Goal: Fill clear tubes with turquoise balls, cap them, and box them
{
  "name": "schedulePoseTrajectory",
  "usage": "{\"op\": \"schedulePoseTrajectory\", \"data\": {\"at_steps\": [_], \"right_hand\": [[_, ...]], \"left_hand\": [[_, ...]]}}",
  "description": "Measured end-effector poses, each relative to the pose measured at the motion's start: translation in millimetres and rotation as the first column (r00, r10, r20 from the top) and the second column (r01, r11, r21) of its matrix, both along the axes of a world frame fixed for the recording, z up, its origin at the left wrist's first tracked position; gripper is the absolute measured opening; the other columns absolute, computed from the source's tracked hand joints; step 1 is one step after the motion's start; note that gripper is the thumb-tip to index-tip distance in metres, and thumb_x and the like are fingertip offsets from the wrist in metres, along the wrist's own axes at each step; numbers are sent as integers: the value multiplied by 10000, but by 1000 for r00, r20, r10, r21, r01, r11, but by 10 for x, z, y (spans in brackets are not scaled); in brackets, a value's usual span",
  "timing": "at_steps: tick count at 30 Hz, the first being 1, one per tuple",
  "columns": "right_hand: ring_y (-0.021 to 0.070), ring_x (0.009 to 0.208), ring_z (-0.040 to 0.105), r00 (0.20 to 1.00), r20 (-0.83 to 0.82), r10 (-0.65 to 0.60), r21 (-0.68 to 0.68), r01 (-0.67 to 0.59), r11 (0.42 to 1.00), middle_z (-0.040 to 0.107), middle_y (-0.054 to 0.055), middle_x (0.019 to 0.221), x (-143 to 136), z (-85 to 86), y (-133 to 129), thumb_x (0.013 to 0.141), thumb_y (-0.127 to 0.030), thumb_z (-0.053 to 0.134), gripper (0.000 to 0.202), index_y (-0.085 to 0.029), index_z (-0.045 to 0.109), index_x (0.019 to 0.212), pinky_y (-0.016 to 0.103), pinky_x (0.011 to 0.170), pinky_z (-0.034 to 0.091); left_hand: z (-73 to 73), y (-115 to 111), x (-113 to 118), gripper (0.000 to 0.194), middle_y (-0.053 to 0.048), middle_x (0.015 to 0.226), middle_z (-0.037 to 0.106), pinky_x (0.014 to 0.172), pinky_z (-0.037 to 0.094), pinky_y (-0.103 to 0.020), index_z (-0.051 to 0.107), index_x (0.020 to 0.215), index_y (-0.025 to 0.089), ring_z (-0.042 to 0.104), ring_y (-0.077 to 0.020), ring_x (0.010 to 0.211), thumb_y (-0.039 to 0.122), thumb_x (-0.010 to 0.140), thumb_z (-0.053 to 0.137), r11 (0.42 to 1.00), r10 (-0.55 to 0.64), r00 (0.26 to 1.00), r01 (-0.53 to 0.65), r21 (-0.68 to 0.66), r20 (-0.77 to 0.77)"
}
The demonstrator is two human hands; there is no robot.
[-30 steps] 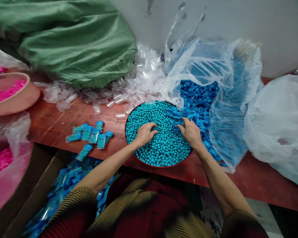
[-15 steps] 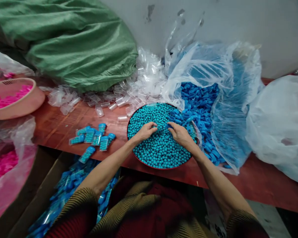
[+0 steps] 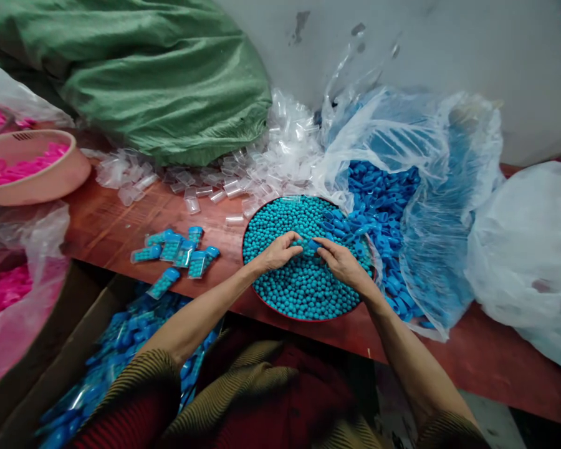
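Note:
Over a round red-rimmed tray (image 3: 262, 298) full of turquoise beads (image 3: 303, 293), my two hands meet. My left hand (image 3: 280, 252) is closed round a small clear bottle (image 3: 300, 244), mostly covered by the fingers, with turquoise beads seeming to show in it. A blue cap (image 3: 315, 244) is pinched in the fingers of my right hand (image 3: 340, 260), right at the bottle's end; whether it is seated there I cannot tell. More blue caps (image 3: 378, 187) spill from a clear plastic bag (image 3: 430, 218) onto the tray's right side. Several capped, bead-filled bottles (image 3: 185, 254) lie left of the tray.
Clear empty bottles (image 3: 280, 156) are heaped behind the tray, beside a green sack (image 3: 168, 87). A pink basin (image 3: 37, 181) stands at the left. Below the red table's edge (image 3: 116, 243) is a carton of filled bottles (image 3: 121, 355). A white bag (image 3: 528, 243) bulges at the right.
My hands have come closer together, and the blue cap in my right hand has moved left to the bottle in my left. The view has shifted slightly.

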State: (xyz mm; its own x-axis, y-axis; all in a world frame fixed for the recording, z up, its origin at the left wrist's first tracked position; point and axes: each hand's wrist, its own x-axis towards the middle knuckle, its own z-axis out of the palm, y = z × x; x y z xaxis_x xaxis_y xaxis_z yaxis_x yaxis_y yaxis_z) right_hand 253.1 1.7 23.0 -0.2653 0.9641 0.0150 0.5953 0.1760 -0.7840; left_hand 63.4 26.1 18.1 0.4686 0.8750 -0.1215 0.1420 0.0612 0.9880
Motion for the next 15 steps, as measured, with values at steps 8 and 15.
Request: {"op": "schedulePoseTrajectory", "data": {"at_steps": [8, 15], "right_hand": [[162, 639, 633, 999, -39, -24, 25, 25, 999, 686, 16, 744, -69, 98, -45, 870, -290, 427, 371, -190, 591, 1187, 304, 671, 523], [246, 962, 639, 916, 325, -234, 336, 120, 934, 692, 126, 1033, -19, 108, -107, 865, -243, 446, 328, -150, 622, 1126, 373, 856, 478]], "left_hand": [[48, -77, 25, 213, 24, 803, 510, 511, 392, -180, 493, 989, 156, 448, -61, 578, 208, 783, 495, 997, -51, 998, 53, 50, -38], [41, -188, -73, 504, -82, 1078, 555, 375, 366, -169, 369, 1305, 194, 484, -27, 454, 247, 817, 484, 995, -87, 993, 84, -52, -76]]}}
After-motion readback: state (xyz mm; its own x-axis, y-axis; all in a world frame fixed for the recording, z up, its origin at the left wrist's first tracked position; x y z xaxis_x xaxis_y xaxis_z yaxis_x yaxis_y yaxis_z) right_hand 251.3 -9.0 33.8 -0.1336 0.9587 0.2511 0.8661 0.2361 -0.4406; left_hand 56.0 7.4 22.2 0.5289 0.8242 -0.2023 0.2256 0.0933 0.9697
